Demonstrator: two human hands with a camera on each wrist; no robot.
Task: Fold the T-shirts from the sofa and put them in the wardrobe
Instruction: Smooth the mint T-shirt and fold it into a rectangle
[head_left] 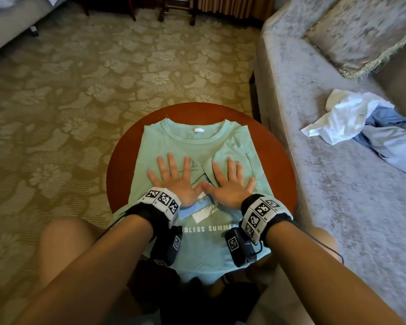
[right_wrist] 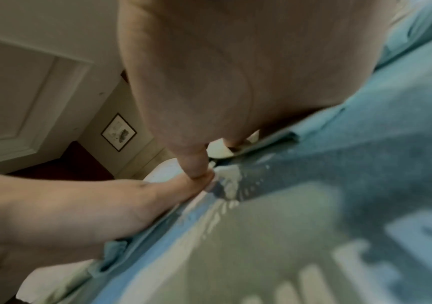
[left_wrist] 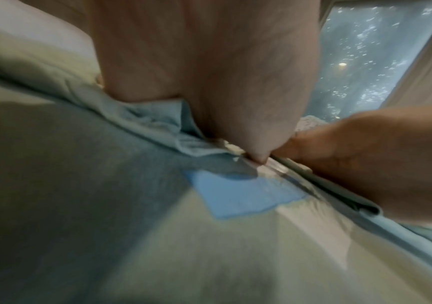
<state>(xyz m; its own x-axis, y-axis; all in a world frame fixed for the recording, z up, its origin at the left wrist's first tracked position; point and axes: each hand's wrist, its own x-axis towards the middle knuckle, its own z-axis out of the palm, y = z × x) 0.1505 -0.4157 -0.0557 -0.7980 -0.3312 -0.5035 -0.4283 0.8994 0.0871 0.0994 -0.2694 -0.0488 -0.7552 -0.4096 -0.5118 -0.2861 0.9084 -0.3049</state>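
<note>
Palms flat, left hand (head_left: 174,178) and right hand (head_left: 230,181) pressing green T-shirt (head_left: 197,146), print partly hidden

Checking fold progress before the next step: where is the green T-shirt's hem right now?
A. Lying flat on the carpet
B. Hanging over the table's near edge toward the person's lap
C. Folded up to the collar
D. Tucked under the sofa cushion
B: the green T-shirt lies collar-away on the round table, its lower part draping past the near rim, both sleeves folded inward under the flat left hand and right hand.
</note>
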